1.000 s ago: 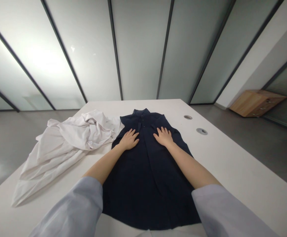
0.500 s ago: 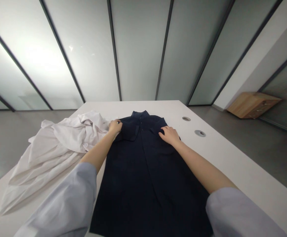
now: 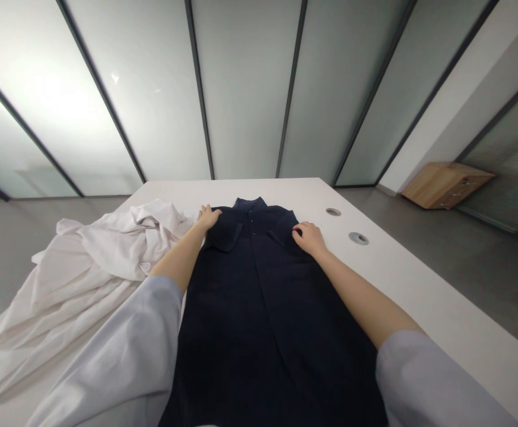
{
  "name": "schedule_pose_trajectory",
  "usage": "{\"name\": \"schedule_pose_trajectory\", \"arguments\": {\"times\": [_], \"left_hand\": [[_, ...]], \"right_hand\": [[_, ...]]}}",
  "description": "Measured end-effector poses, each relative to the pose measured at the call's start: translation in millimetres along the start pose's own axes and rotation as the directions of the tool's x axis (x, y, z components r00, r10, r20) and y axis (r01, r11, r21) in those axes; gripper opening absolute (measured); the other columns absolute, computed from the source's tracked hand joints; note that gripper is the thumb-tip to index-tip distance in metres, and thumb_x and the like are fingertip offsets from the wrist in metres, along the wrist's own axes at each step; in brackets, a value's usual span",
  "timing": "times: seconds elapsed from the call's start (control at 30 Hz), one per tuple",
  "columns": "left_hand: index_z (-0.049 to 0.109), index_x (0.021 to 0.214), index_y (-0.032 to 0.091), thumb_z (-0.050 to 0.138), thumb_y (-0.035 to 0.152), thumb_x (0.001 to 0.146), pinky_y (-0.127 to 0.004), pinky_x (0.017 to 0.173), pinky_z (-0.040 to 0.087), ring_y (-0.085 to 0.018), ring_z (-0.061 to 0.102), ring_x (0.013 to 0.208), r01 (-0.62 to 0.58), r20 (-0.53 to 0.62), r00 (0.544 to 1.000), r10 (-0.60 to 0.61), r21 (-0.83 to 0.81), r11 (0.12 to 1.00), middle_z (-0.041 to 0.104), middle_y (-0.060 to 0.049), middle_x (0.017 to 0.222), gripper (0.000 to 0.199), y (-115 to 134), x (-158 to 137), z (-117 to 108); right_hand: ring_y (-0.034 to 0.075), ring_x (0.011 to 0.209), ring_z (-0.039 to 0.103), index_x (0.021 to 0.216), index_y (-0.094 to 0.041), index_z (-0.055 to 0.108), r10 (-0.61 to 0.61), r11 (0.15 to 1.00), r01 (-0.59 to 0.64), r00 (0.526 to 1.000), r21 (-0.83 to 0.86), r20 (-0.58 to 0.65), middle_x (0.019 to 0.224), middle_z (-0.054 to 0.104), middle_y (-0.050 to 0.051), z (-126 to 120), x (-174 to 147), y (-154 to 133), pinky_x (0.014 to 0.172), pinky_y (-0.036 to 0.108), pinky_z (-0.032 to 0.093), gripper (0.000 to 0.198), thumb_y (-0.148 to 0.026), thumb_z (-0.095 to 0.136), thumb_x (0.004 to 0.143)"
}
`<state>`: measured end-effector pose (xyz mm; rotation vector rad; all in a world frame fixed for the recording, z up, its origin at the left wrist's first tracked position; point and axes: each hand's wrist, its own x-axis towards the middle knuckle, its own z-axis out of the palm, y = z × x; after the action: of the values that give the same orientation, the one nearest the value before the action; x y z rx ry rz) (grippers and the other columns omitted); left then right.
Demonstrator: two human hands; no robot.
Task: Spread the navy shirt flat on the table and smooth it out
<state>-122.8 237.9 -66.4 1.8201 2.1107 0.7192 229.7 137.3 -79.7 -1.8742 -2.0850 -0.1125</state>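
Note:
A dark navy, short-sleeved long garment (image 3: 259,296) lies front up on the table, its stand collar (image 3: 250,204) at the far end and small buttons below the neck. My left hand (image 3: 207,218) rests at the shoulder and sleeve on the left, thumb and fingers apart. On the opposite side, my right hand (image 3: 311,238) has its fingers curled together at the edge of the other sleeve (image 3: 285,228), which lies over the chest. Whatever fabric is between those fingertips is mostly hidden.
A crumpled white cloth garment (image 3: 107,255) is heaped on the left of the white table (image 3: 419,296). Two round grommets (image 3: 358,238) are set into the tabletop at right. Beyond stand frosted glass panels (image 3: 245,89) and a wooden cabinet (image 3: 441,185) on the floor.
My left hand has loosened from its pinch and spread at the shoulder. My right hand's fingers have curled in at the sleeve edge, and that sleeve flap shows more. The view has shifted slightly.

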Motion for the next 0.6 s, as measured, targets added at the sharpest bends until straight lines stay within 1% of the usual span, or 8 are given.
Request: {"name": "schedule_pose_trajectory", "arguments": {"times": [0.07,0.1,0.17,0.23,0.3,0.37,0.53,0.6], "left_hand": [[0.031,0.146,0.011,0.051,0.043,0.081,-0.045,0.111,0.027,-0.034,0.019,0.143,-0.058,-0.025,0.998,0.06,0.088,0.994,0.026,-0.017,0.154,0.075,4.3,-14.6,2.5],[0.029,0.147,0.011,0.051,0.044,0.081,-0.044,0.113,0.024,-0.034,0.016,0.144,-0.112,-0.02,0.993,0.116,0.138,0.984,0.023,-0.017,0.155,0.076,6.5,-24.7,4.9],[0.032,0.146,0.011,0.049,0.047,0.083,-0.044,0.113,0.022,-0.034,0.017,0.143,-0.237,0.044,0.971,0.233,0.219,0.947,0.024,-0.016,0.155,0.074,10.7,-47.7,12.4],[0.035,0.144,0.014,0.044,0.053,0.086,-0.047,0.113,0.02,-0.035,0.018,0.143,-0.31,0.148,0.949,0.279,0.269,0.912,0.025,-0.016,0.155,0.071,13.4,-70.0,21.7],[0.035,0.145,0.017,0.037,0.06,0.087,-0.052,0.112,0.019,-0.037,0.017,0.143,-0.318,0.235,0.938,0.253,0.3,0.899,0.024,-0.015,0.155,0.072,13.7,-85.7,29.8],[0.034,0.147,0.019,0.032,0.064,0.087,-0.054,0.112,0.017,-0.037,0.017,0.143,-0.305,0.276,0.936,0.22,0.318,0.898,0.023,-0.015,0.156,0.074,11.4,-92.3,34.2],[0.034,0.147,0.022,0.029,0.064,0.088,-0.051,0.113,0.017,-0.035,0.018,0.143,-0.284,0.266,0.943,0.197,0.344,0.895,0.024,-0.012,0.156,0.073,2.6,-86.3,31.9],[0.034,0.147,0.021,0.03,0.061,0.089,-0.049,0.113,0.017,-0.033,0.02,0.143,-0.291,0.241,0.946,0.214,0.348,0.891,0.027,-0.012,0.155,0.071,0.6,-86.3,30.6]], "right_hand": [[0.026,0.11,0.055,0.113,-0.019,0.067,-0.014,1.0,0.014,1.0,-0.004,0.014,0.12,0.063,0.01,1.3,2.8,-1.9,0.099,0.037,0.038,0.037,-0.03,0.042,0.089],[0.026,0.115,0.053,0.118,-0.018,0.064,-0.032,0.999,0.032,0.999,-0.006,0.031,0.125,0.061,0.011,3.5,3.4,-3.1,0.101,0.037,0.037,0.039,-0.031,0.041,0.09],[0.027,0.126,0.045,0.13,-0.017,0.057,-0.075,0.997,0.076,0.993,-0.015,0.096,0.139,0.051,0.011,10.2,2.8,-5.9,0.105,0.038,0.033,0.046,-0.036,0.04,0.092],[0.029,0.136,0.033,0.139,-0.019,0.047,-0.084,0.995,0.092,0.978,-0.031,0.192,0.149,0.039,0.011,18.1,1.0,-9.0,0.109,0.042,0.028,0.053,-0.044,0.037,0.093],[0.031,0.14,0.025,0.145,-0.021,0.039,-0.045,0.997,0.061,0.96,-0.049,0.276,0.154,0.03,0.01,25.1,-0.4,-12.0,0.11,0.047,0.024,0.06,-0.052,0.033,0.094],[0.032,0.141,0.022,0.148,-0.022,0.034,0.014,0.998,0.007,0.948,-0.065,0.316,0.156,0.025,0.01,29.7,-0.1,-14.4,0.111,0.05,0.021,0.065,-0.057,0.027,0.094],[0.036,0.14,0.022,0.148,-0.02,0.033,0.176,0.984,-0.155,0.939,-0.093,0.294,0.156,0.023,0.015,35.0,5.2,-17.3,0.11,0.055,0.019,0.073,-0.064,0.022,0.091],[0.037,0.14,0.024,0.148,-0.019,0.034,0.208,0.977,-0.19,0.941,-0.094,0.265,0.155,0.025,0.016,36.5,4.8,-18.5,0.11,0.057,0.019,0.074,-0.065,0.022,0.091]]}}
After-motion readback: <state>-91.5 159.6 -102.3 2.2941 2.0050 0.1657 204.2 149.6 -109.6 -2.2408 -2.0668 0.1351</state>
